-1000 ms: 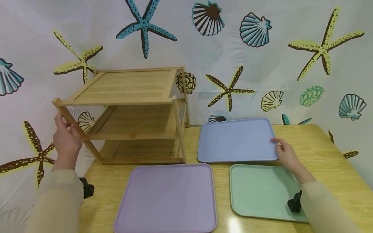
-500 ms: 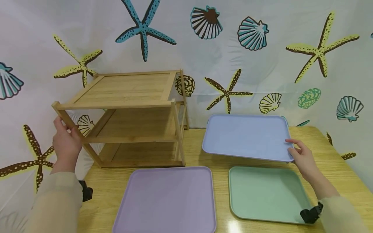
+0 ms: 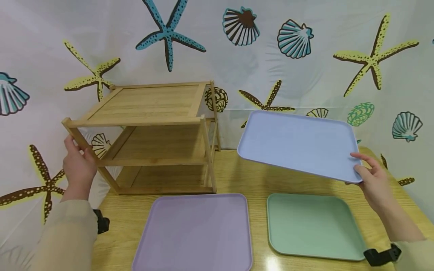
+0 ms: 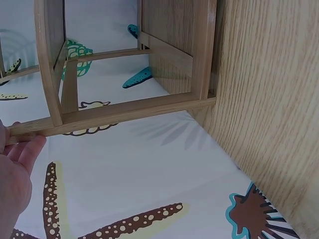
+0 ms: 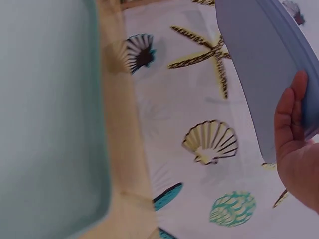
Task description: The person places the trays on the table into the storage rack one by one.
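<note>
Seashell-and-starfish cloth (image 3: 264,64) hangs behind your wood-grain surface (image 3: 258,214). Your right grip (image 3: 375,180) pinches the blue tray (image 3: 298,145) by its right end; it's risen higher off the surface, so I'd say it's free to carry. Long axis runs left-right, right end lower in the head view. Left grip (image 3: 79,165) holds the wooden rack (image 3: 149,105) by its front post.

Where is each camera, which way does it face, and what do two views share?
Head: on the head, facing forward and down over wooden rack, blue tray, purple tray and green tray; left hand, right hand and sleeves show.
Left wrist: worn there, facing wooden rack and patterned cloth; left hand at left edge.
Right wrist: worn there, facing blue tray, patterned cloth and green tray; right hand at right edge.
Shared: head and right wrist both show right hand gripping blue tray.
</note>
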`<state>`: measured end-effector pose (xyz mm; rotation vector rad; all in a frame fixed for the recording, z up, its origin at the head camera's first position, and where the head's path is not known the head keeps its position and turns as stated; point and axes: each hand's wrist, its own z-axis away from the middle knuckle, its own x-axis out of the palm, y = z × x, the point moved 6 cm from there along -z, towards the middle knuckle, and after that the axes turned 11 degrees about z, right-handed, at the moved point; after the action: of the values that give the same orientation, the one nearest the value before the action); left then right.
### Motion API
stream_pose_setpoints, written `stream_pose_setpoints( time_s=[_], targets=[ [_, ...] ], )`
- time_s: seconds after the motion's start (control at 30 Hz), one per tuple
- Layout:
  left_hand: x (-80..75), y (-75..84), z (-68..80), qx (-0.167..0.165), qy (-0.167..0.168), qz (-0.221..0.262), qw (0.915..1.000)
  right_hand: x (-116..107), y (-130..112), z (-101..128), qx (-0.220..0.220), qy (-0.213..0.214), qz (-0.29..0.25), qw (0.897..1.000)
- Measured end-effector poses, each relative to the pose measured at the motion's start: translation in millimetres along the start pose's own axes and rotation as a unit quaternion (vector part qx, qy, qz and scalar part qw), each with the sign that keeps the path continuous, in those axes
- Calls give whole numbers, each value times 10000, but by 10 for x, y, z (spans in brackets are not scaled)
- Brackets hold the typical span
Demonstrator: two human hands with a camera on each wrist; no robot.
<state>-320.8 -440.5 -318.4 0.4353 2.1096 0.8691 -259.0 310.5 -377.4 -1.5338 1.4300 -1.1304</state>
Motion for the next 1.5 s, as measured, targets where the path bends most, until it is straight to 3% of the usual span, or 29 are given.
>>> stream_pose_setpoints(
  time_s=[0.23,0.47,0.8,1.07,1.27,1.5],
  targets=[
    [-5,18,25,37,44,11,10000,119,-408,-139,-35,120,-272,9996],
    [-14,51,32,6,48,15,10000,294,-685,-353,105,106,99,9998],
    [7,-10,31,-198,18,52,9998,801,-981,-764,213,-127,142,9996],
    [8,10,18,-89,52,2,9999,1340,-1055,-1012,299,-264,401,9984],
    [9,17,20,-52,64,4,10000,1702,-1000,-1154,408,-330,426,9977],
    [3,15,18,1,141,-4,9999,2058,-913,-1286,437,-521,851,9940]
  ],
)
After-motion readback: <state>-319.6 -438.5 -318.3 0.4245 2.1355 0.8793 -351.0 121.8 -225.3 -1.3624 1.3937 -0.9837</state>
